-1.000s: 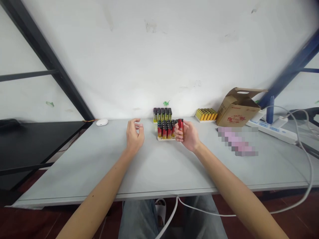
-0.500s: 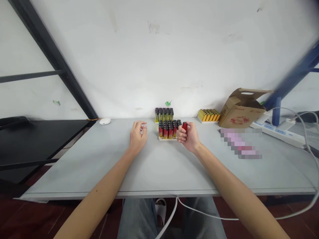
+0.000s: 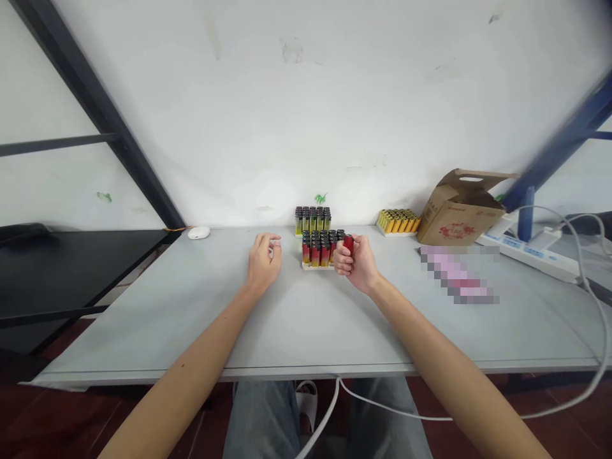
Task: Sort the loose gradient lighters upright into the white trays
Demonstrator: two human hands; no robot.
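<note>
My right hand is closed around a red battery, held upright with its top showing above my fingers. Just left of that hand stands a white tray of red-and-gold batteries with black tops; my fingers hide its right end. My left hand rests on the table to the left of this tray, fingers loosely curved and thumb apart, with nothing in it. Behind the red batteries, against the wall, are yellow-green batteries with black tops, standing in rows.
Yellow batteries stand in another tray by the wall, beside an open cardboard box. A pixelated pink item lies on the grey table. A power strip with white cables is at right. A white case sits back left.
The view has shifted slightly. My right hand keeps its grip on the red battery beside the tray, and my left hand stays in place.
</note>
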